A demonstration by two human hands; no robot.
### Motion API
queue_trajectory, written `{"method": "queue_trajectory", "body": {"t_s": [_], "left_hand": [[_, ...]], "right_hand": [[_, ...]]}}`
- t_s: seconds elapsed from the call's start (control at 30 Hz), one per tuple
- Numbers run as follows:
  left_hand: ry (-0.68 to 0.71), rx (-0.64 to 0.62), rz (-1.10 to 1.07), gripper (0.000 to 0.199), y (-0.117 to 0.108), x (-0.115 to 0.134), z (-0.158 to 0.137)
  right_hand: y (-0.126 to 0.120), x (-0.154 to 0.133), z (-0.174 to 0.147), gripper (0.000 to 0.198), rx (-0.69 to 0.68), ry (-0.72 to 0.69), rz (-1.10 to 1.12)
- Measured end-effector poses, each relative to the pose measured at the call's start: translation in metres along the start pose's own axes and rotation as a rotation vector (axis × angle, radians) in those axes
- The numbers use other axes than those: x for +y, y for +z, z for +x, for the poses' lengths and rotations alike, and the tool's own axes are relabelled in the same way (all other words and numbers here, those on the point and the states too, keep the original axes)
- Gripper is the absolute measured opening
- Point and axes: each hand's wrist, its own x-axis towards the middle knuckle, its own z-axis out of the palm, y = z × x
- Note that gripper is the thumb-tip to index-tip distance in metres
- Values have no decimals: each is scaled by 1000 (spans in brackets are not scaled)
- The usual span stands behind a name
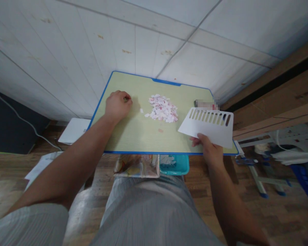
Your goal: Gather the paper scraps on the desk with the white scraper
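Observation:
My right hand [210,148] grips a flat white slotted scraper [205,131] by its lower edge, thumb on top. A row of long slots runs along its far side. The scraper is over the right part of a pale yellow-green table [133,138] with a blue rim. Left of it lies a loose pile of torn white and pinkish paper scraps [163,109], with a few stray bits beside it. My left hand [119,104] is at the table's left side, fingers curled and thumb against them. What it holds, if anything, is hidden.
Below the table's front edge are a turquoise basket [176,165] with white scraps and a patterned box [137,165]. A blurred-out item [206,105] lies behind the scraper. A white panelled wall [143,44] rises behind; cardboard boxes [277,99] stand at right.

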Motion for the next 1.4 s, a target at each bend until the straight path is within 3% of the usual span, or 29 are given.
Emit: {"method": "queue_trajectory", "body": {"t_s": [0.1,0.27,0.83,1.07,1.4], "left_hand": [[21,-19,24,5,-2,-1,0],[15,-13,61,12,-2,1,0],[27,-6,81,20,2,-3,1],[36,0,68,18,1,-3,1],[11,-6,61,19,1,-2,1]], "right_hand": [[22,1,17,49,-18,-51,-18],[44,8,35,50,-60,-90,-61],[45,9,29,47,-59,-112,-22],[47,8,29,28,81,-86,107],[47,7,29,37,111,-51,96]]}}
